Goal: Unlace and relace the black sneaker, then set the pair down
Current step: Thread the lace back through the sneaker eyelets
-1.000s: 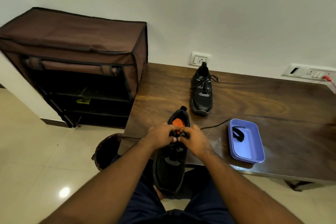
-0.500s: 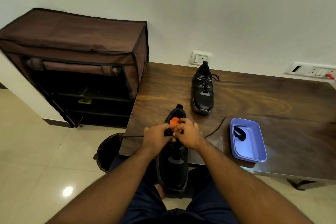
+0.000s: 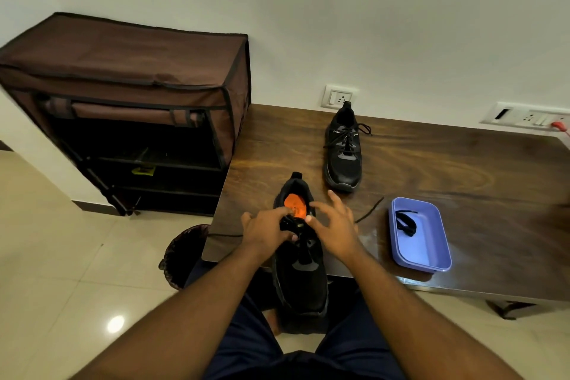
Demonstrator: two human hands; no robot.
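Nearest: the sneaker [image 3: 300, 274] in work, toe toward the person, hanging off the near edge of the surface [image 3: 462, 182] by its left corner, heel end on the wood, orange insole showing in the opening.

Left hand [image 3: 266, 233] grips the shoe at the tongue/top eyelets, fingers curled round sthg dark there — tongue or lace, can't tell which. Right hand [image 3: 334, 225] is just beside it over the shoe's right side, fingers spread and loose, holding nothing; fingertip near the insole edge.

A lace [image 3: 368, 210] trails right from the shoe across the surface toward the tray [image 3: 438, 259]; another dark strand runs left off the left edge near the bin [image 3: 185, 256] on the floor. So the shoe looks part unlaced, or mid-relace — hard to say.

Tray sits at the near edge, right of the shoe, w/ a small black item [image 3: 405, 223] inside.

Further back, second sneaker [image 3: 344, 151], laced and tied, toe this way, heel near the far edge by the wall.

Risks, as I judge them:
- Only one hand holds the shoe and much of it overhangs — a hard tug on the lace could tip it off the edge.
- Loose end hanging left could snag or drop into the bin.
- Right-hand strand could drag the tray if pulled taut.
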